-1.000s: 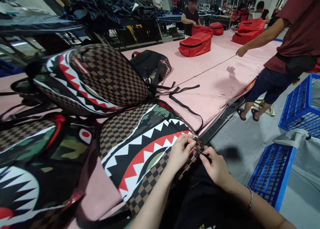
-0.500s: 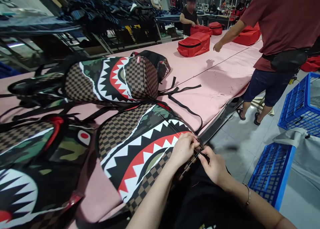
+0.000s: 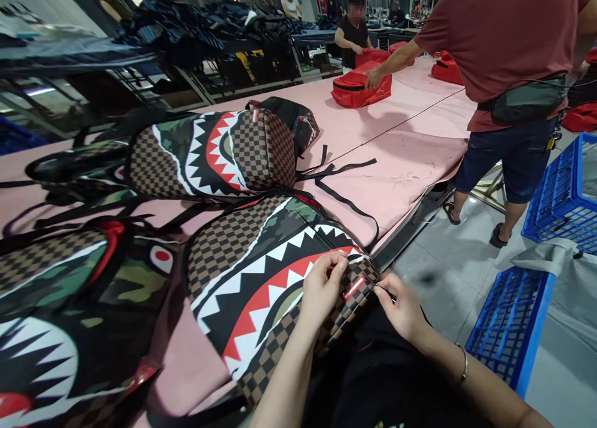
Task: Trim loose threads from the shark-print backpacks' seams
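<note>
head view: backpack (image 3: 261, 279) lengthwise toward hands (image 3: 364, 297)

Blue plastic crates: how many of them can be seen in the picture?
2. One blue crate stands on the floor beside the right hand; another blue crate is behind it at the right edge. Others may be out of view.

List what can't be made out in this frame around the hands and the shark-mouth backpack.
Head view only:
- What the right hand pinches at the backpack edge: too small, covered by its fingers.
- The red label: text too small.
- The backpack's near end: hidden by the left hand and forearm.
- The bystander above the shoulders: cut off by the top edge.
</note>
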{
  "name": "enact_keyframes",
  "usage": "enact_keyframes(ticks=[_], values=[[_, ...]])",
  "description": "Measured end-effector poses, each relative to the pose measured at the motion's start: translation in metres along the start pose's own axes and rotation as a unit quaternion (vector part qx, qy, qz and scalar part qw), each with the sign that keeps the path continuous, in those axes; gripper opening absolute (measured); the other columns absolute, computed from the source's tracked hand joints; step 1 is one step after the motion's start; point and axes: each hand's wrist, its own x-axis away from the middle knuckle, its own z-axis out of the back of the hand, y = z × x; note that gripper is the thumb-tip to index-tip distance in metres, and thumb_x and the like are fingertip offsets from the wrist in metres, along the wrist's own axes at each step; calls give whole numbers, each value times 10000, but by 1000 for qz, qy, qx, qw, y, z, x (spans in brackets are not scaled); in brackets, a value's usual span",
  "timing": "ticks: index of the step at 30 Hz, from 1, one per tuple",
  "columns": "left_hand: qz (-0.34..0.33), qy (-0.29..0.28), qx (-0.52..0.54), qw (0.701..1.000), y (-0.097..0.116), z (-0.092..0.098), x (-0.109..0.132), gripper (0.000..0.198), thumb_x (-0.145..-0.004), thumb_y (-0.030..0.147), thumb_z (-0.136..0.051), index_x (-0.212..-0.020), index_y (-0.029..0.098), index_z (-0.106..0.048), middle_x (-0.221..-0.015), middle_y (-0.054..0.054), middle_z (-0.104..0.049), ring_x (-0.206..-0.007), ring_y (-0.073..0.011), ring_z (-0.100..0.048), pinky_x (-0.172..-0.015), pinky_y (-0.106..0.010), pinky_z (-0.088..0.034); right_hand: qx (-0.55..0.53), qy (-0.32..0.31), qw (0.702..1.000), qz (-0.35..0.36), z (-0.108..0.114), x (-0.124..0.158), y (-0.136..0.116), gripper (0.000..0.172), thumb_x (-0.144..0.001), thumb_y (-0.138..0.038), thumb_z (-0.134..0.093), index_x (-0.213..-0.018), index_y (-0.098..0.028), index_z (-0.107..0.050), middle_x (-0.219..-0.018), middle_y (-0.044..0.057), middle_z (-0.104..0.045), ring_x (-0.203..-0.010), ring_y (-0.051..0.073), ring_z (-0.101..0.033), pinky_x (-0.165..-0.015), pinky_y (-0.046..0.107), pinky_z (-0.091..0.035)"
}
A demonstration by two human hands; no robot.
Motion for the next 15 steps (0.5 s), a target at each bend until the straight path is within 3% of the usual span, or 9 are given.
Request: enact_keyframes(ticks=[3, 8, 15], values=[[25, 46, 34, 998, -5, 6, 17, 290, -810, 441, -453, -841, 180, -575, -965, -73, -634, -889, -212, -571, -796, -335, -434, -5, -39, 999, 3, 3, -4, 1, 165, -840, -357, -505, -840, -199, -553, -766, 10, -628, -659, 149, -579, -596, 233, -411], [56, 94, 5, 994, -14, 15, 47, 304, -801, 473, -480, -838, 197, -602, -988, -69, -629, -893, -224, -561, -821, -364, -427, -47, -73, 991, 98, 19, -24, 3, 196, -866, -348, -467, -847, -193, -584, -726, 6, -607, -673, 144, -567, -626, 239, -435], [13, 112, -49, 992, -31, 21, 80, 238, -824, 424, -479, -795, 222, -600, -1011, -57, -619, -978, -228, -550, -887, -399, -418, -32, -101, 959, 263, 37, -59, 45, 230, -880, -377, -504, -996, -205, -604, -928, 84, -633, -880, 202, -566, -777, 346, -463]])
